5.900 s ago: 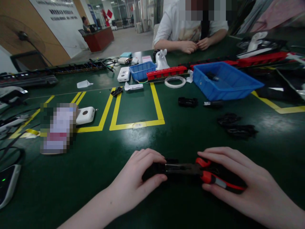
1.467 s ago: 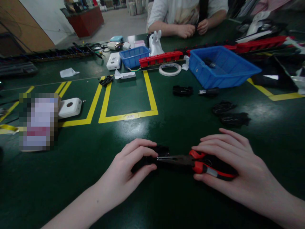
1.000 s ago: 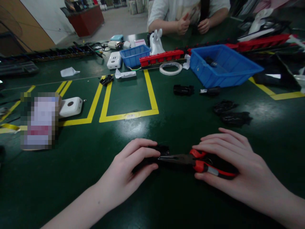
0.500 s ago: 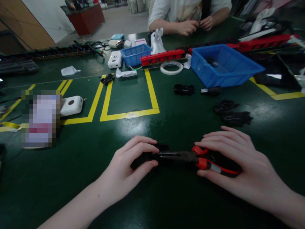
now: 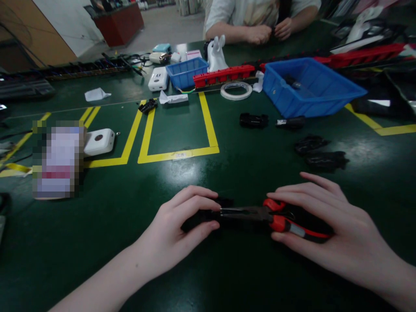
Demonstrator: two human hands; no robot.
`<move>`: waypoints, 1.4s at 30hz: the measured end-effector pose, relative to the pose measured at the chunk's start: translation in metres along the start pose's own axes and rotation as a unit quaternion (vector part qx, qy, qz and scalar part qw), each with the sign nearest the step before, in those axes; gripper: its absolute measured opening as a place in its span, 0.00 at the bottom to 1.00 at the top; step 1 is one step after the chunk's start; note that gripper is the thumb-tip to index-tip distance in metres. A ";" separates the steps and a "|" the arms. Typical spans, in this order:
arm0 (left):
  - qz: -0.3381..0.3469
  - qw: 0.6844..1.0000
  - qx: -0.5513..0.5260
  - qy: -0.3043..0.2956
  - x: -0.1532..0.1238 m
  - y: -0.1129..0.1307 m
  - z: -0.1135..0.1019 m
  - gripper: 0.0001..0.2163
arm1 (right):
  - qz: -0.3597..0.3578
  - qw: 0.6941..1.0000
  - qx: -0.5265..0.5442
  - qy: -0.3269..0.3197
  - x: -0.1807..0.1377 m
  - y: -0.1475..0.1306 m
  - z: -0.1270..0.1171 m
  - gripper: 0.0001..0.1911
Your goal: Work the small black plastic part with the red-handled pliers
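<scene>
Low over the green table, my right hand [image 5: 320, 219] is wrapped round the red-and-black handles of a pair of long-nose pliers [image 5: 255, 213]. The jaws point left toward my left hand [image 5: 191, 219]. Its thumb and fingers close on a small black part [image 5: 199, 219], mostly hidden by the fingers. The plier tips meet this part at my fingertips; whether the jaws grip it I cannot tell. Beyond my right hand lie two crumpled black pieces [image 5: 326, 160]. Farther back are a black plastic piece [image 5: 253, 120] and a black part with a metal end [image 5: 290, 123].
A large blue bin [image 5: 312, 97] with a dark part inside stands at the back right. A smaller blue bin [image 5: 186, 73], a tape roll [image 5: 236, 91] and a red strip [image 5: 224, 76] lie behind. A blurred-out phone [image 5: 58, 162] leans at left. Across the table sits a person [image 5: 260, 26].
The view has shifted slightly, so the scene sits a little differently. Both hands keep their hold on the pliers and the black part, with little visible movement.
</scene>
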State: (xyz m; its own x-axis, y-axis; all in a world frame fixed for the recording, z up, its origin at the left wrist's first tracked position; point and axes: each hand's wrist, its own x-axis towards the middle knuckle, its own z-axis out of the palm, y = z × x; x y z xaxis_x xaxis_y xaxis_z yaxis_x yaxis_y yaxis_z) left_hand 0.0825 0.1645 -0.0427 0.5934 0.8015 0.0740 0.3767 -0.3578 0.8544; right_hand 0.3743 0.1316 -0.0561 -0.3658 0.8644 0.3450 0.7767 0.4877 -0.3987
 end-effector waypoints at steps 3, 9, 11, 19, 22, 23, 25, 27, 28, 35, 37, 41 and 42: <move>0.006 1.000 0.003 0.003 -0.001 -0.001 0.000 0.10 | -0.011 1.000 -0.003 0.001 0.000 0.000 0.000 0.23; 0.011 1.000 0.002 0.004 -0.001 0.000 0.000 0.10 | -0.027 1.000 -0.002 0.004 0.001 -0.002 -0.001 0.21; 0.013 1.000 0.001 0.007 -0.001 -0.001 0.000 0.10 | -0.028 1.000 -0.002 0.002 0.001 -0.002 -0.001 0.21; 0.009 1.000 -0.001 0.010 -0.001 0.000 0.000 0.09 | -0.032 0.999 0.001 -0.002 0.000 -0.001 -0.001 0.21; 0.004 1.000 0.000 0.008 0.000 0.001 0.000 0.09 | -0.020 0.999 0.022 -0.012 -0.002 -0.001 -0.001 0.21; 0.002 1.000 0.000 0.006 0.000 0.001 0.000 0.09 | -0.016 0.999 0.031 -0.015 -0.002 -0.001 -0.001 0.21; -0.001 1.000 -0.001 0.004 0.000 0.001 -0.001 0.09 | -0.015 0.999 0.044 -0.017 -0.004 0.000 0.000 0.20; -0.001 1.000 -0.003 0.006 0.001 0.001 -0.001 0.09 | -0.020 0.999 0.045 -0.013 -0.005 0.000 0.001 0.21; -0.002 1.000 -0.004 0.007 0.000 0.001 -0.001 0.09 | -0.022 0.999 0.043 -0.010 -0.005 0.000 0.002 0.21; 0.005 1.000 -0.001 0.006 0.000 0.001 0.000 0.09 | -0.038 0.999 0.018 0.008 -0.008 0.001 0.001 0.21; 0.006 1.000 -0.001 0.004 0.001 0.000 -0.001 0.09 | -0.042 0.999 0.017 0.009 -0.008 0.001 0.002 0.21; 0.003 1.000 0.000 -0.004 0.001 0.000 -0.001 0.09 | -0.045 0.999 0.017 0.009 -0.009 0.002 0.002 0.22; 0.003 1.000 0.001 -0.005 0.001 -0.001 -0.001 0.09 | -0.045 0.999 0.018 0.009 -0.009 0.002 0.002 0.22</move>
State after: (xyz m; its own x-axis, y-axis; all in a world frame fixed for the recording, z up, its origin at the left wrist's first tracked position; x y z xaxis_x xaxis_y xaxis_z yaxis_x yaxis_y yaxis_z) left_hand 0.0822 0.1654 -0.0428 0.6022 0.7949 0.0748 0.3747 -0.3641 0.8527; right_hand 0.3780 0.1257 -0.0621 -0.4231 0.8147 0.3965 0.7220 0.5676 -0.3956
